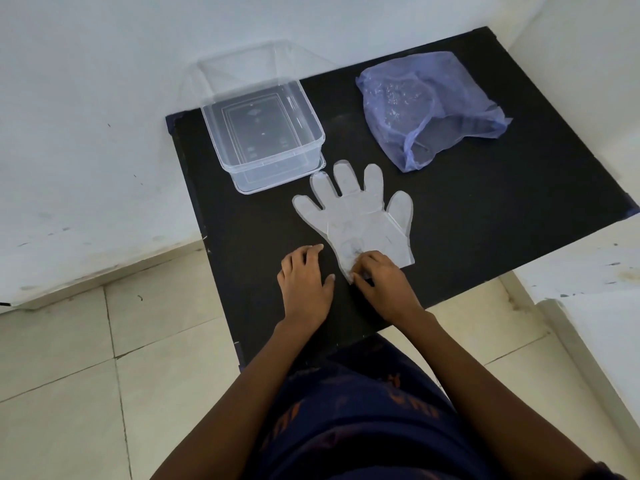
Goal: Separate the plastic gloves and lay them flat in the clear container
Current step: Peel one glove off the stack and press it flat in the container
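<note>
Nearest to me, my right hand [382, 282] sits on the cuff end of the plastic gloves [360, 220], fingertips curled and pinching at the near edge of the film as if to tease one layer up; I judge it has hold of that edge, though how many layers it has caught I cannot tell. My left hand [306, 282] lies just to the left of the cuff, fingers loosely spread and resting on the black mat [485, 216], holding nothing and not touching the film. The gloves lie flat as one hand shape, and I cannot tell how many are stacked. The long axis runs from the cuff under my right hand away toward the far left, so the five fingers point at the clear container [263, 133], which stands just beyond the fingertips, open and with nothing in it that I can see, seated on what looks like its lid [277, 183]. That line is what the coming move turns on, I think: peel at the cuff, then carry the sheet along its own length, far and slightly left, into the tub. The left hand is the nearer one to the container. Far right on the mat sits a crumpled blue plastic bag [429, 109], well apart from the gloves. The mat covers a small table set into a white-walled corner, with pale floor tiles [86, 375] below.
</note>
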